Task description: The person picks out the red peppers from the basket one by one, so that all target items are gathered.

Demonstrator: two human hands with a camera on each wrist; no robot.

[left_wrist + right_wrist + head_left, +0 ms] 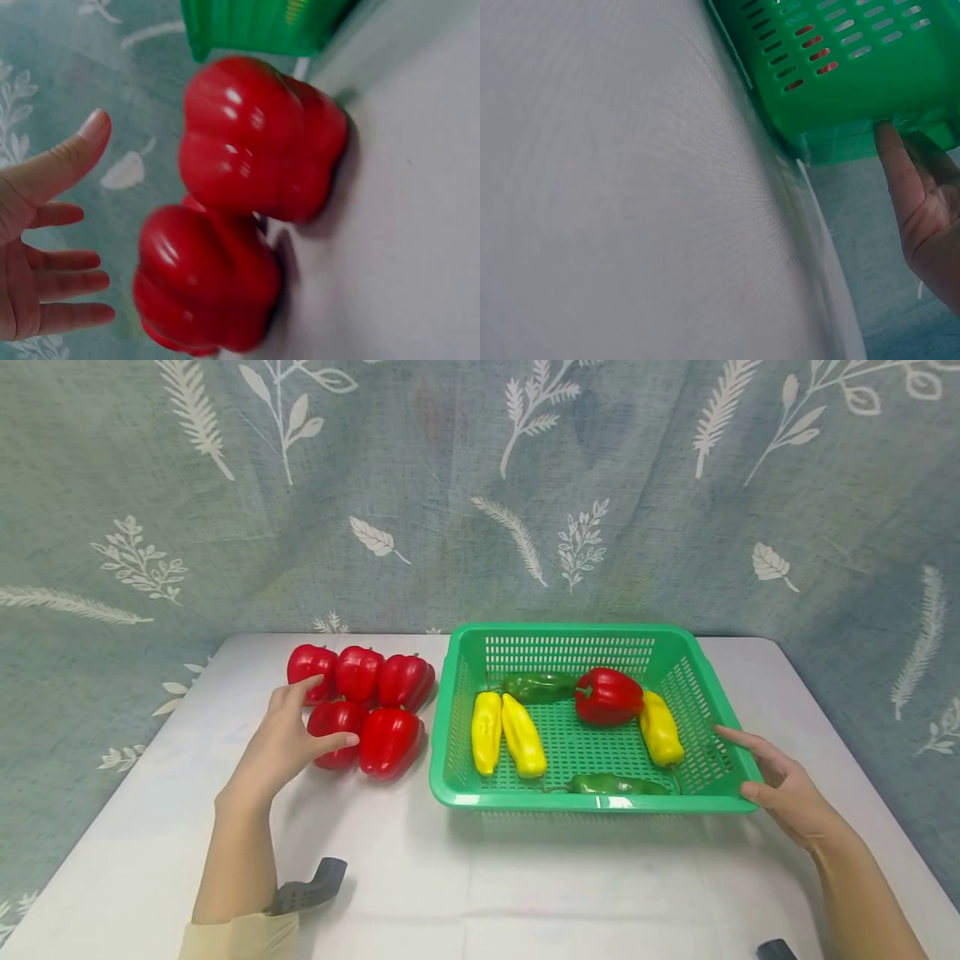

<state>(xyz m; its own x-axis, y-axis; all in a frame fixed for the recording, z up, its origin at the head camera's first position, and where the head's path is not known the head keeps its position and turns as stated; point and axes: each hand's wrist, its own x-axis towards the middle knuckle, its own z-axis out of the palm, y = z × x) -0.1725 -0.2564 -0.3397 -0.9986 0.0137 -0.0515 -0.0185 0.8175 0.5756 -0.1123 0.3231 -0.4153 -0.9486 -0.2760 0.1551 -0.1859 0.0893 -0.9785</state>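
Observation:
My left hand (281, 739) is spread beside a cluster of several red bell peppers on the table. Its thumb reaches toward the front-left bell pepper (339, 732); the front-right bell pepper (392, 743) lies just beyond. In the left wrist view the left hand (49, 255) has its fingers extended and apart from the nearest bell pepper (210, 277). A green plastic basket (525, 800) stands right of the cluster. At its right front corner rests my right hand (787, 793), index finger over the rim and thumb against the edge. In the right wrist view the right hand (930, 210) touches the rim.
Inside the basket lie a red bell pepper (609, 697), three yellow peppers, one of them a yellow pepper (522, 737) near the left side, and two long green peppers, one at the front (618, 785). A patterned curtain (420, 493) hangs behind the white table (390, 860).

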